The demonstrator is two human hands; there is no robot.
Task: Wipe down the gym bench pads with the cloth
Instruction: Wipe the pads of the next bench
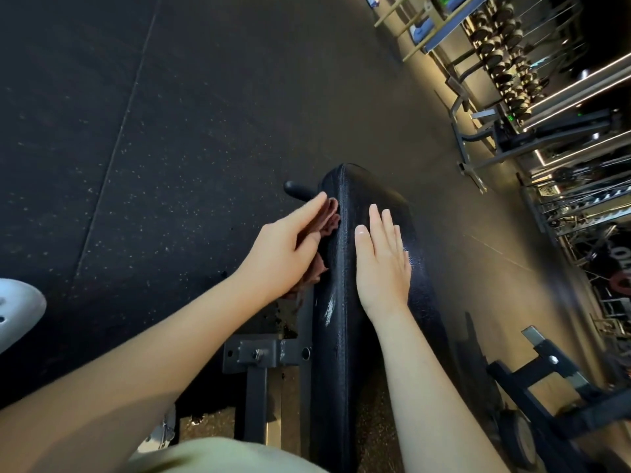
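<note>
A long black bench pad [345, 302] runs from the bottom of the view up to the middle, its surface shiny with wet streaks. My left hand [283, 247] presses a crumpled reddish-brown cloth [327, 220] against the pad's left side edge, fingers straight over the cloth. My right hand [382, 264] lies flat on top of the pad, fingers straight and pointing away from me. Part of the cloth hangs below my left palm.
The bench's metal frame and bracket [263, 353] sit under the pad on the left, with a black handle [297, 189] beyond the cloth. Dark speckled rubber floor [136, 148] spreads to the left. A dumbbell rack [505, 56] and machines [563, 216] line the right side.
</note>
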